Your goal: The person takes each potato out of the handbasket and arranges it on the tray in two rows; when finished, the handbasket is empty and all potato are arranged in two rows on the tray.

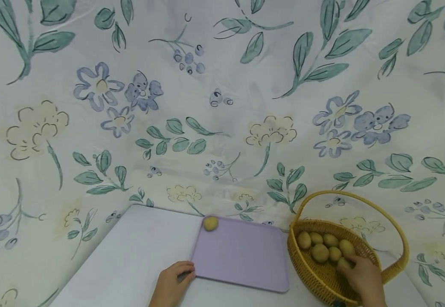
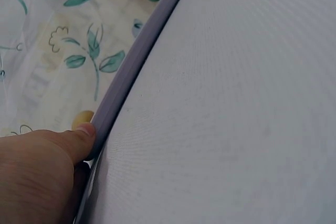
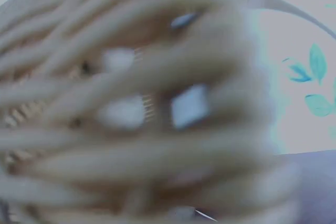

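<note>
One potato point(image 1: 344, 266) inside the wicker basket point(image 1: 301, 267), pinched in the right hand point(image 1: 365, 275), with the lilac tray point(image 1: 241, 256) just left of the basket, long axis side to side on the surface point(image 1: 141, 247), near left corner gripped by the farther left hand point(image 1: 171, 282).

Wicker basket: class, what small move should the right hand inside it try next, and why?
Probably lift the pinched potato clear of the basket: the right hand has its grip on it, the left hand touches the edge of the lilac tray, and a lone potato lies on that tray.
</note>
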Tool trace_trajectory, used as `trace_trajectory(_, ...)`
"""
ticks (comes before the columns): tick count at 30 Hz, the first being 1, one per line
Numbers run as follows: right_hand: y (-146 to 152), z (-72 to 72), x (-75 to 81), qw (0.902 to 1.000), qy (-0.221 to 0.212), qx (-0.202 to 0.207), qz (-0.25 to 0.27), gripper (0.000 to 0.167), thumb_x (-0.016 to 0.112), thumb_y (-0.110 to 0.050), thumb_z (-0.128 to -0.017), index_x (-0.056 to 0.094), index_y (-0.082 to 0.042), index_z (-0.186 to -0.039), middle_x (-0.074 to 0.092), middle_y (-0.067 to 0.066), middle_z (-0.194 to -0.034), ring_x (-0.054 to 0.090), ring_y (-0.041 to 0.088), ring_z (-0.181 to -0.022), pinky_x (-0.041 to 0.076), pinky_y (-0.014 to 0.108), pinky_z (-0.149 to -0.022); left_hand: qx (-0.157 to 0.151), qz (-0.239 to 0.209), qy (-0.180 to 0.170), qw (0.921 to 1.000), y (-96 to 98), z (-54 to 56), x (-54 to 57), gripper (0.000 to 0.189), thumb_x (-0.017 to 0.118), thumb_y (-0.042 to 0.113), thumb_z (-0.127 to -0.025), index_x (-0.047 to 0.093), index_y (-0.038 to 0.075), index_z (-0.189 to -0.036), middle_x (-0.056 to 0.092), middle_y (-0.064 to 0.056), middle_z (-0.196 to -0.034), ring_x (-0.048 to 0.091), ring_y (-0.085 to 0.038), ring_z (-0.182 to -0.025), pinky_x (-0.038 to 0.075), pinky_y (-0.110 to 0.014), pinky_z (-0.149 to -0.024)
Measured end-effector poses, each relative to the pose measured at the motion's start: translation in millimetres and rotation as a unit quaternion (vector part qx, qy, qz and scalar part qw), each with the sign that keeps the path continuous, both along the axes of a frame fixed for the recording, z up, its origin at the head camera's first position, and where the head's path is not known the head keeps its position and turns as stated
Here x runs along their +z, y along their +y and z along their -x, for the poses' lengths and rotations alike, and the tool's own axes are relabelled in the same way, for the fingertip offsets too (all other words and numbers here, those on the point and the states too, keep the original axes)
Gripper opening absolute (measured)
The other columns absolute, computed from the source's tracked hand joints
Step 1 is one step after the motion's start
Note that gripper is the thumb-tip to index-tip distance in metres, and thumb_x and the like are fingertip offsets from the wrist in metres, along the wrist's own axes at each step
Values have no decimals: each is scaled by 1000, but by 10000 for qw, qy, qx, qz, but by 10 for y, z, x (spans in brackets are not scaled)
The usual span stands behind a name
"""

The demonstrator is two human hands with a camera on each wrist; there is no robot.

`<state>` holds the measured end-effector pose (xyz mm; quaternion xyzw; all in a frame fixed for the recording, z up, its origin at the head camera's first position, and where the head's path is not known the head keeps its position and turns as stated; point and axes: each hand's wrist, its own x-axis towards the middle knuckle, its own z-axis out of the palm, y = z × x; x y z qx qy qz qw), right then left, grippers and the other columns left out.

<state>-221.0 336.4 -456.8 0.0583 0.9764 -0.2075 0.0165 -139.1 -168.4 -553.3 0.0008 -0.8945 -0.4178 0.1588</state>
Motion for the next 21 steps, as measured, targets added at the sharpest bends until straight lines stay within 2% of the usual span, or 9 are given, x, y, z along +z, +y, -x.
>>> trace_trajectory(7,-125,-94,209,9994,282,-146,105,64,71,-38,-93,56,7,-136,47,38,-140,46,62,-128,38,75,-106,-10,22,144,9999,10,-12,11,11,83,14,-84,80,18,-94,77,9,-107,74,-23,-108,59,-41,-99)
trace_trajectory(9,-171,-116,250,9989,390,-169,179,68,73,-40,-92,55,7,-137,49,38,-139,50,60,-124,39,75,-104,-1,29,134,9999,6,-13,14,11,83,15,-84,80,18,-94,77,10,-107,73,-23,-108,59,-41,-99)
trace_trajectory(16,-335,-171,323,9978,603,-131,260,66,74,-39,-92,56,2,-140,49,36,-143,46,61,-128,41,73,-104,93,67,332,9994,23,-18,-14,11,83,10,-82,80,16,-91,77,10,-104,74,-19,-104,61,-35,-96)
trace_trajectory(18,-400,-177,342,9971,720,-70,252,63,74,-37,-92,57,3,-139,55,36,-137,59,57,-112,45,72,-99,113,84,419,9990,26,-13,-12,12,84,9,-81,80,16,-90,77,10,-102,74,-18,-102,61,-34,-95)
trace_trajectory(19,-438,-175,351,9967,754,-54,291,62,74,-35,-92,57,3,-139,63,35,-127,65,52,-99,51,67,-92,112,70,452,9989,26,-9,-8,12,84,9,-81,80,16,-90,77,10,-102,74,-17,-101,61,-34,-95)
trace_trajectory(20,-486,-173,366,9962,794,-54,357,60,74,-32,-92,57,2,-139,67,35,-118,67,46,-86,55,62,-84,114,63,470,9988,24,-2,-2,12,84,8,-80,80,16,-89,77,11,-102,74,-17,-101,61,-34,-95)
trace_trajectory(21,-536,-172,378,9953,890,-31,387,58,75,-29,-92,58,1,-139,69,33,-114,67,41,-82,55,61,-83,113,55,480,9988,22,5,6,13,84,8,-80,80,16,-89,77,11,-102,74,-17,-101,61,-34,-95)
